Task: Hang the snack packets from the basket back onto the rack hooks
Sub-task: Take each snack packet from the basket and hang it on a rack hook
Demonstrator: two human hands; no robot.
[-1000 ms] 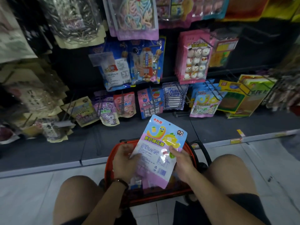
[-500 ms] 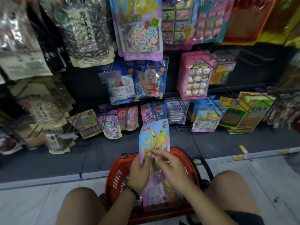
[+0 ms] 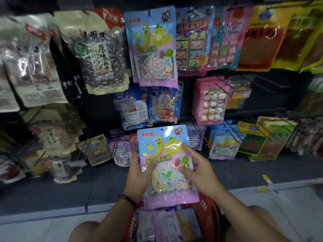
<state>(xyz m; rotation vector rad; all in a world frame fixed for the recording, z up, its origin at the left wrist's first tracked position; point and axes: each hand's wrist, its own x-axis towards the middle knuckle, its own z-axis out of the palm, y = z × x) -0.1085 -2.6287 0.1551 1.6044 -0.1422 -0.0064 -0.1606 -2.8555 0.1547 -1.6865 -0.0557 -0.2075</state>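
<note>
Head view, a person crouched at a snack rack. One packet is held upright, front to the camera, in the air between the basket below and the hung goods above; it touches neither.

The left grip grasps the packet's left edge, thumb on the printed face and fingers hidden behind. The right grip holds the right edge, thumb pressed on the clear window and index finger laid straight up the face. Both grips are thus closed on the same packet.

More packets lie flat in the basket. Twin packets of the same print hang high on the rack, straight above the one in hand. Bare wire hooks show to the right.

Handling, as a judgement: the packet looks light, a thin glossy film pouch with soft candy ropes loose in the lower half. It should bend and sag if held by one corner, and the film may slip under dry fingers. Its contents are unlikely to break, though hard squeezing could crush them.

The best hold is probably the flat sealed band at the top, pinched on either side of the punched hole, so the hole stays taut and in sight while it is threaded on a hook. The present mid-body hold leaves the top free to flop.
</note>
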